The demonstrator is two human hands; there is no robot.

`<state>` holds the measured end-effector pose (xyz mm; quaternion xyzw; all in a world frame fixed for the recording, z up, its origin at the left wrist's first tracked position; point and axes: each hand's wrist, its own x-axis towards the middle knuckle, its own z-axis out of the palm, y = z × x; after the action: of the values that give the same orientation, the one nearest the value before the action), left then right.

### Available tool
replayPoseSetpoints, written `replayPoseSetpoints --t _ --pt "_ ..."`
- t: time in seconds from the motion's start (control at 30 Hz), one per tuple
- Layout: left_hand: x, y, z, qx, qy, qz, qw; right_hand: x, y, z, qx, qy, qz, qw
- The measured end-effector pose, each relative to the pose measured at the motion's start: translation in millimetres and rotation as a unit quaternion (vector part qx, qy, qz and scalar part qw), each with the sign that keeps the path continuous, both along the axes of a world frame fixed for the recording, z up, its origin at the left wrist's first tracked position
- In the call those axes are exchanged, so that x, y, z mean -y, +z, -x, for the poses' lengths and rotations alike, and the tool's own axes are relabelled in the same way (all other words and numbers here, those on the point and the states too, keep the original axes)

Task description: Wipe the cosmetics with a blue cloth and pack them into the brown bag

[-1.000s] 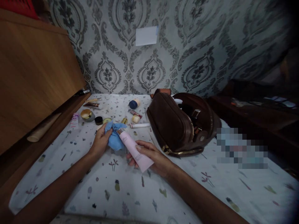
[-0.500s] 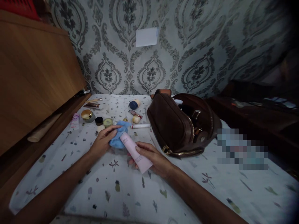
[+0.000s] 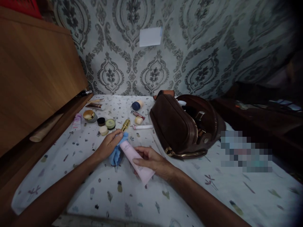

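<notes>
My right hand is closed around a pale pink squeeze tube, thumb on its upper face, the flat end pointing down toward me. In my left hand is a crumpled blue cloth, pinched by the fingers and pressed over the narrow end of the tube. Part of the cloth hangs below my fingers. Just beyond the left hand lies a gold lipstick-like tube. Near it are a small cream jar, a green-topped jar and a black-lidded jar.
An unzipped brown leather bag stands on the patterned sheet to the right. Farther back lie a gold-lidded jar, a white pen-like stick and a navy-capped bottle. A wooden cabinet borders the left side.
My left hand has shifted slightly down with the blue cloth, which now bunches lower and hangs down. The gold tube behind has come into fuller view. My right hand still grips the pink tube.
</notes>
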<state>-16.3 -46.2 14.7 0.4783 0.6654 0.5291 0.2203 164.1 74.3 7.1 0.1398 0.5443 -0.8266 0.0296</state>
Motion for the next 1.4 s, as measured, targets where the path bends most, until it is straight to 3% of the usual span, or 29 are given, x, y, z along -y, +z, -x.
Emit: replayPoseSetpoints --t 0.17,0.33,0.43,0.53,0.7,0.87,1.07,1.3,1.4 --pt "-0.5 -1.9 -5.2 0.003 0.032 -0.008 0.999 -1.3 -2.9 0.0 -0.006 -0.011 0.009 1.000" --pt "-2.8 -3.7 -7.6 0.038 0.127 -0.039 0.990 -1.5 -3.9 0.0 -0.015 0.015 0.042 0.999" --pt "-3.5 -4.4 -9.9 0.065 0.147 -0.025 0.987 -0.1 -4.9 1.1 -0.022 0.002 0.047 0.999" --pt "-3.6 -3.3 -16.4 0.091 0.106 -0.006 0.990 1.8 -6.6 2.7 -0.033 -0.028 0.030 0.999" --pt "-2.9 -0.9 -29.8 0.068 -0.035 0.037 0.996 7.3 -9.5 6.7 -0.059 -0.070 -0.021 0.996" --pt "-0.1 -0.5 -30.2 0.066 -0.156 0.092 0.981 9.3 -15.5 8.2 -0.089 -0.103 -0.112 0.984" --pt "1.6 3.8 -26.3 0.069 -0.186 0.098 0.975 7.9 -16.7 4.8 -0.087 -0.123 -0.246 0.957" --pt "-2.7 -2.4 -23.6 0.085 -0.167 0.098 0.977 -3.3 -4.9 3.1 -0.034 -0.120 -0.230 0.965" --pt "-1.9 -1.8 -23.3 0.116 -0.163 0.121 0.972 -12.5 -2.0 2.9 -0.024 -0.163 -0.206 0.965"
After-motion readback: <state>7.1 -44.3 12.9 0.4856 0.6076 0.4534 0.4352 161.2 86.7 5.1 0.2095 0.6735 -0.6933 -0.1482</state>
